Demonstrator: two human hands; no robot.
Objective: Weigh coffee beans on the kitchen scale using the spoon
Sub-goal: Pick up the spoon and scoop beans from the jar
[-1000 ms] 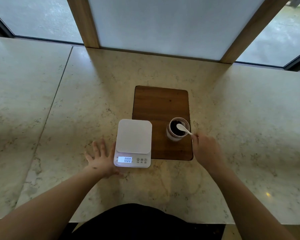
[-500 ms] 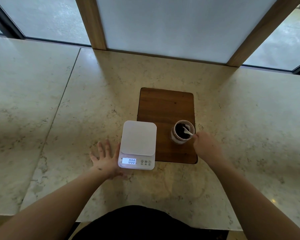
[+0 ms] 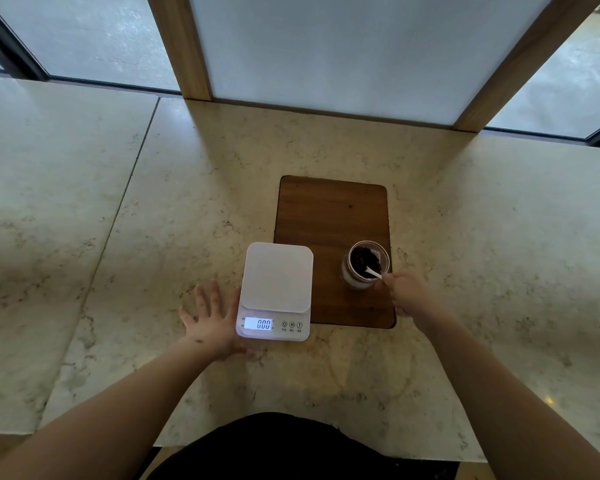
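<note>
Coffee beans [image 3: 362,259] sit dark inside the open glass jar [image 3: 364,266], which stands on the wooden board [image 3: 329,216] at about 3 o'clock from the scale [image 3: 276,289], near it but apart. Our right hand [image 3: 407,292] has its fingers [image 3: 388,279] pinched together on the handle of the white spoon [image 3: 373,271], whose bowl dips among the beans. Our left hand [image 3: 212,322] lies flat on the table [image 3: 153,237], fingers spread apart, its edge touching the scale's 9 o'clock side. The display [image 3: 258,323] reads zero and the platform is bare.

We judge the risks plain enough. The jar is narrow, so a heaped spoon lifted at a tilt may clip the rim and scatter beans over the board. Beans tipped straight onto the smooth platform may roll off toward the table. Our left hand, pressing on the scale, may shift it or upset the zero reading.

Compared with a second ago, the spoon's bowl rested high at the jar's rim; now it is buried lower in the beans and our right hand is closer to the jar. Our left hand has not moved.
</note>
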